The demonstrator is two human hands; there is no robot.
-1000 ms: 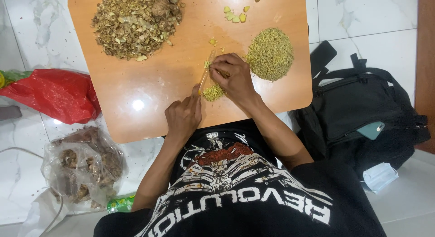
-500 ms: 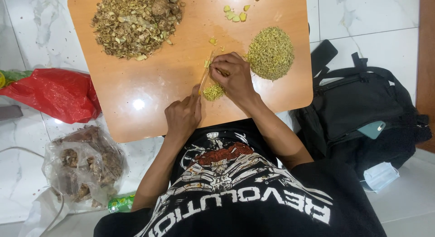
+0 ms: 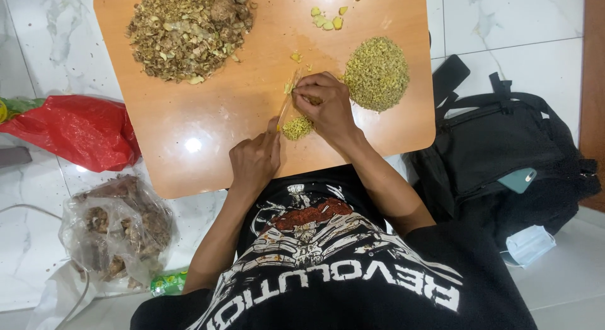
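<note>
The left hand has its fingers closed around the handle of a knife, whose blade runs up and away from the fingers across the wooden desk. The right hand has its fingers curled down tight, pinning a small yellowish piece against the desk right beside the blade; the piece itself is mostly hidden under them. Just below those fingers, touching the knife's edge, lies a small heap of fine cuttings. To the right of the fingers sits a larger mound of chopped bits. Up and left, well apart, is a pile of brown peelings. A few pale chunks lie above the fingers.
</note>
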